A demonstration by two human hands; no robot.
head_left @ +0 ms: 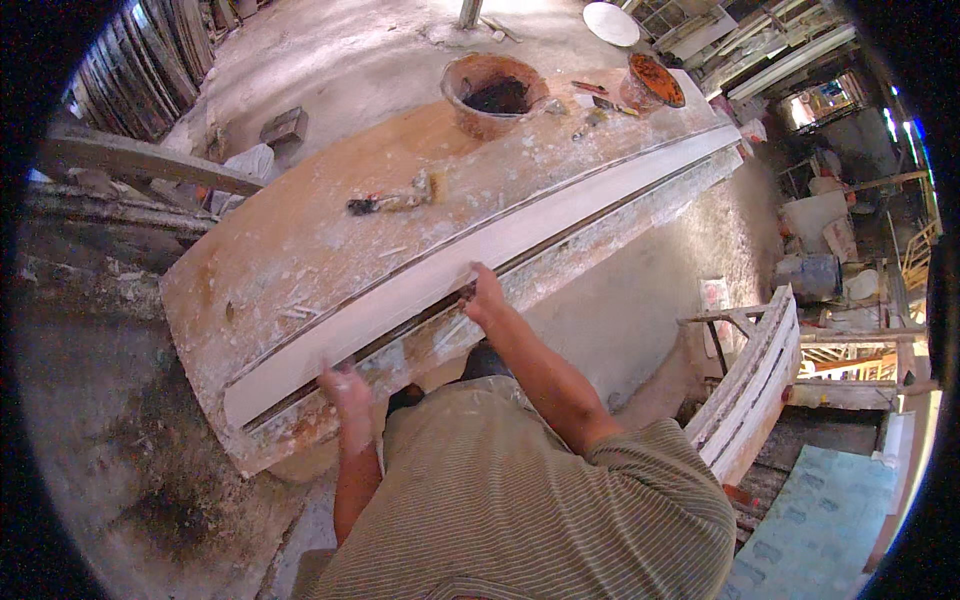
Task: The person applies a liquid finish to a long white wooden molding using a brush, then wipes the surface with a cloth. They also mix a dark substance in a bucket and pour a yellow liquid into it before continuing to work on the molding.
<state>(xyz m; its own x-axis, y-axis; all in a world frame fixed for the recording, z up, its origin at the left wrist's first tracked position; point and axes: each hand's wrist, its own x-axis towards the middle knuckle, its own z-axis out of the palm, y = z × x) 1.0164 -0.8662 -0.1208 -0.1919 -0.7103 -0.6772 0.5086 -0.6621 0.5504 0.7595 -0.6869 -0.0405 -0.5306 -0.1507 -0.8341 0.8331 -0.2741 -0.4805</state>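
A long, narrow white moulding strip [400,297] lies slantwise across a worn, white-splashed wooden worktable [255,270]. A dark gap runs along its near side. My left hand [345,388] is at the strip's near edge toward its lower left end, its fingers smeared by motion. Farther along, near the middle, my right hand [483,293] has its fingers bent over that same edge, with the thumb side up; the fingertips are partly hidden. A brush-like tool with a dark end [365,205] rests on the tabletop beyond the strip.
At the table's far side stand a wide clay-coloured basin [485,100] with dark contents and an orange-stained bucket [652,82]. Small tools [612,105] lie between them. On the right, a pale curved beam [750,380] rises beside a light-blue sheet [825,520].
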